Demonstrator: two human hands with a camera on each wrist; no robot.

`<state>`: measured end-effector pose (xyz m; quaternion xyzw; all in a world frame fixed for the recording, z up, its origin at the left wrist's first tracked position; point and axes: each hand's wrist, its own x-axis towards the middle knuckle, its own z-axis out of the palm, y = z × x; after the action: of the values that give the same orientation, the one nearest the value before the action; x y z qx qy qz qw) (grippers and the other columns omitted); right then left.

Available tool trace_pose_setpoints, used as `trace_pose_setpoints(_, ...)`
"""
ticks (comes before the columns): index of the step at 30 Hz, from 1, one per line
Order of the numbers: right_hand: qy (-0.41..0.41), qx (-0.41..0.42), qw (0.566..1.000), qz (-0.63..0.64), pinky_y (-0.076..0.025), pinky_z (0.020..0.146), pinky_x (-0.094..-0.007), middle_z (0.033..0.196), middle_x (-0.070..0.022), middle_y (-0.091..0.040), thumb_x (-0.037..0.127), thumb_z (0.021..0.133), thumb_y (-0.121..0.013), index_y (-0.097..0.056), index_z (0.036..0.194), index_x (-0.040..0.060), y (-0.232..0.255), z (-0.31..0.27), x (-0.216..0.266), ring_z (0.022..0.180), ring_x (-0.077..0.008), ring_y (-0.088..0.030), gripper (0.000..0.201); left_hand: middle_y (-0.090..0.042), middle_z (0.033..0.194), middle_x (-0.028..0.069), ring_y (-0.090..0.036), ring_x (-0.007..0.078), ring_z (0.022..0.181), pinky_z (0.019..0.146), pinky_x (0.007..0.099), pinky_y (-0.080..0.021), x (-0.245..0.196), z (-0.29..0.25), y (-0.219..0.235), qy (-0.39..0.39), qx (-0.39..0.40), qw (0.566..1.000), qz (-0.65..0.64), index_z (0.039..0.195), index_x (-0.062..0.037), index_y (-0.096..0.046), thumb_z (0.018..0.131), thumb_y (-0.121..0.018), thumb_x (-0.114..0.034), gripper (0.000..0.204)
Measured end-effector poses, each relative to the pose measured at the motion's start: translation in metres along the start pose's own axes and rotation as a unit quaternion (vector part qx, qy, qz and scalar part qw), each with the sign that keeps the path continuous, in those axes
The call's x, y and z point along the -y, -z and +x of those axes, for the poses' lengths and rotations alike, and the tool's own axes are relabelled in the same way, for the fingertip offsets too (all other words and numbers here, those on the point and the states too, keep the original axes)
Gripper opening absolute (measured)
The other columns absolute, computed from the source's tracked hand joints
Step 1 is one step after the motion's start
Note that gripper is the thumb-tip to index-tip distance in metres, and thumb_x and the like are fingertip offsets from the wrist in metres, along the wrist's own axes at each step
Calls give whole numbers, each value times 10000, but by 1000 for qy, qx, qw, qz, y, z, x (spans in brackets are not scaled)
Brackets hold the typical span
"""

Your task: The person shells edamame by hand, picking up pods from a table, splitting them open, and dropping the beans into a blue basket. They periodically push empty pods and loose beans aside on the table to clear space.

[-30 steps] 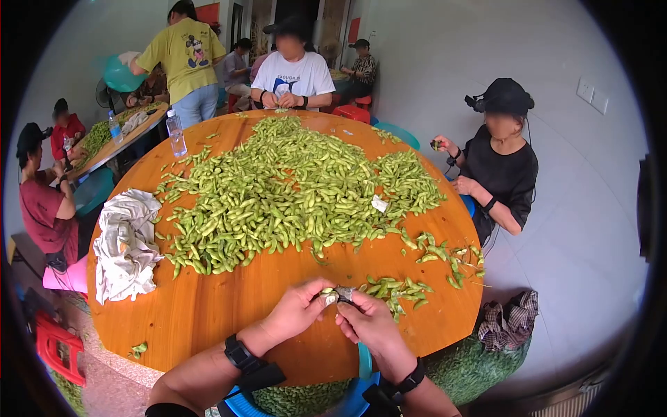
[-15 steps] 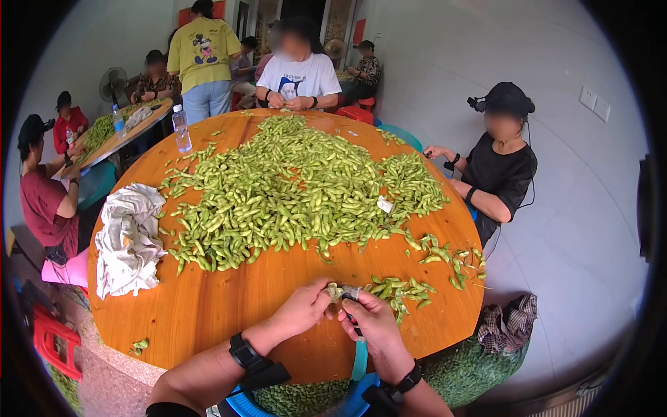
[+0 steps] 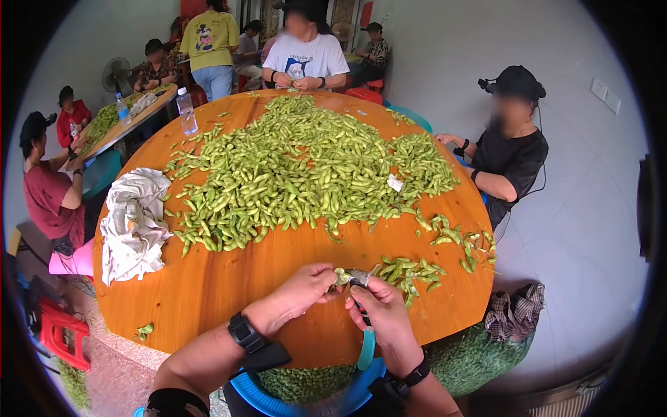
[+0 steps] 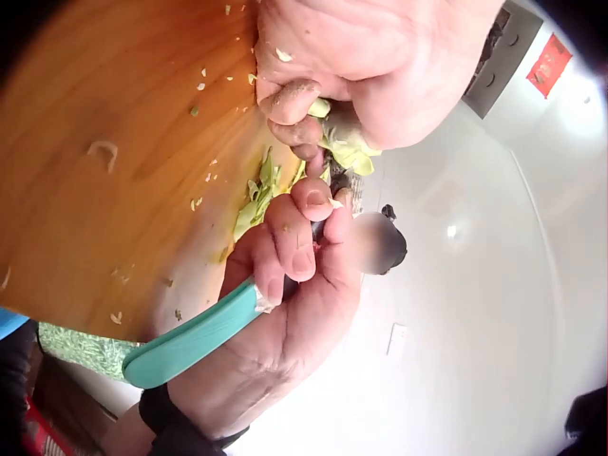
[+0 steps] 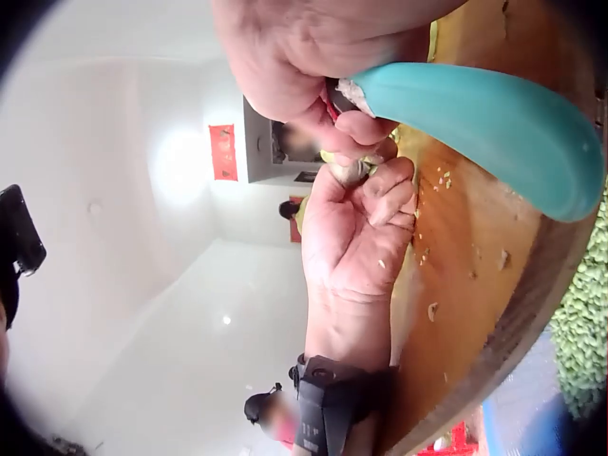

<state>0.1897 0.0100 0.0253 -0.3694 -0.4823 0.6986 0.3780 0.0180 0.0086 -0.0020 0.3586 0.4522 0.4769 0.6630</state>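
Over the table's near edge, the left hand (image 3: 303, 288) pinches a pale green pod (image 3: 342, 276) between thumb and fingers. Close against it, the right hand (image 3: 383, 310) curls round a tool with a teal handle (image 3: 366, 349). In the left wrist view the handle (image 4: 195, 337) sticks out below the right hand (image 4: 294, 275), and the pod (image 4: 350, 152) shows under the left hand (image 4: 380, 57). The right wrist view has the teal handle (image 5: 475, 119) large in front; the left hand's palm (image 5: 351, 237) faces the camera. Fingers hide the tool's working end.
A large heap of green pods (image 3: 299, 167) covers the middle of the round table (image 3: 208, 285); a smaller pile (image 3: 410, 271) lies right of the hands. A white cloth (image 3: 135, 222) and a bottle (image 3: 186, 111) stand left. Below is a blue basin (image 3: 253, 396). Several people sit around.
The head view has shifted, so the table sits higher and the hands a little further right. Both hands keep their grips. The person in yellow has moved right and no longer holds the teal basin.
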Motion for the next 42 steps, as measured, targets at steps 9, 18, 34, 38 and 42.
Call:
trace_pose_setpoints(9,-10,-4,998,56,-336,374,-206,723,-51,-611,66,929,-538,-625,1047,18,10,-7,-1,450,-83,-487,154,-560,833,-14,-432,52,652,554,182,-327,0,-1,7,-11,107,992,67,1126,-2,-595,917,-488,-102,255)
trace_pose_setpoints(18,5,-25,998,59,-343,384,-202,716,-32,-609,82,935,-541,-631,1045,31,24,-19,0,476,-70,-503,151,-587,958,35,-561,105,861,774,260,-468,5,-12,-20,-297,54,865,401,1275,-30,-489,965,-512,-154,335)
trace_pose_setpoints(34,12,20,996,83,-332,365,-203,689,-31,-603,89,936,-544,-625,957,36,29,-37,6,447,-61,-488,99,-493,789,-28,-362,43,593,486,196,-241,-3,-33,-40,-49,63,995,61,1053,-82,-533,970,-481,-163,127)
trace_pose_setpoints(38,-16,20,998,65,-336,365,-202,681,-27,-599,88,937,-543,-628,1007,44,30,-43,3,438,-58,-479,118,-552,736,46,-480,126,583,515,277,-385,6,-56,-40,-69,-51,948,307,944,-44,-580,934,-499,-142,127)
trace_pose_setpoints(42,30,-86,993,75,-347,363,-202,660,-36,-603,96,932,-540,-620,1077,49,72,-37,10,427,-63,-476,172,-624,779,136,-593,275,657,636,367,-478,14,-97,-35,-174,-61,815,549,983,-39,-628,893,-500,-79,161)
